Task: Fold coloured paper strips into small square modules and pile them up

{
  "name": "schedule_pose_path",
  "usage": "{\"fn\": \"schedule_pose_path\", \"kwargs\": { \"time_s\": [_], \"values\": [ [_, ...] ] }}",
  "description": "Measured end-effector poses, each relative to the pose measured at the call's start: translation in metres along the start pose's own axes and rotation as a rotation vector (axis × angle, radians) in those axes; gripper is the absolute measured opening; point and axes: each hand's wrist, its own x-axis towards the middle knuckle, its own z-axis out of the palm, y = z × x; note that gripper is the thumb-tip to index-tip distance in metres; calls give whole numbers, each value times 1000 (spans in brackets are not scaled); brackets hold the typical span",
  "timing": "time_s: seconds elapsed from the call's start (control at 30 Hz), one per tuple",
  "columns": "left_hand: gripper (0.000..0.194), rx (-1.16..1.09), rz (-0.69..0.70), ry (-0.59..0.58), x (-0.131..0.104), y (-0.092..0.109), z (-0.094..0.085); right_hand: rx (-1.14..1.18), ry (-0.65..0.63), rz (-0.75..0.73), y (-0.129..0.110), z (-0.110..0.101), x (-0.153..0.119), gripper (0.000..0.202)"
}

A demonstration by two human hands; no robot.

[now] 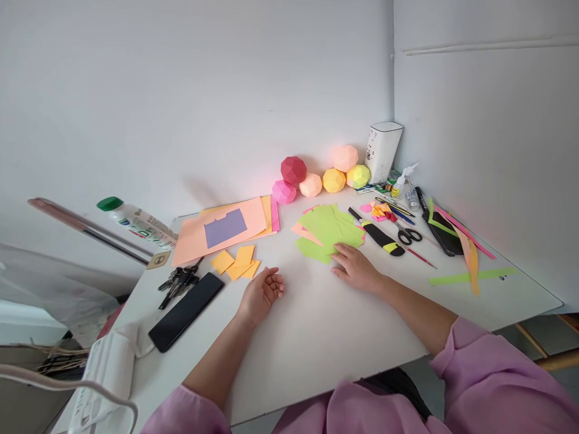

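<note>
My left hand (261, 295) rests on the table with its palm turned up and its fingers loosely curled; nothing is in it. Just beyond it lie several small orange paper pieces (244, 256). My right hand (355, 265) lies with fingers stretched out, their tips touching the near edge of a loose pile of green paper pieces (323, 226). Pink paper shows from under that pile. A black and yellow utility knife (382, 237) lies right of the pile, with black-handled scissors (409, 235) beside it.
Several faceted paper balls (294, 170) stand by the wall, near a white container (383, 150). Coloured sheets with a purple piece (225, 228) lie at back left. A black phone (187, 312), keys (178, 283) and a bottle (140, 223) are left; paper strips (470, 276) lie right.
</note>
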Motion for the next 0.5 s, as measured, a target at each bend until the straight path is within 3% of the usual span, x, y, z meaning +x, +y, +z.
{"fn": "schedule_pose_path", "kwargs": {
  "time_s": [0.1,0.3,0.5],
  "values": [
    [18,81,38,-67,-5,-3,6,-20,4,0,-3,0,0,34],
    [16,104,28,-72,-5,1,6,11,61,6,-5,2,0,37],
    [18,107,11,-119,-6,1,5,105,234,-1,-10,-6,1,31]
  ]
}}
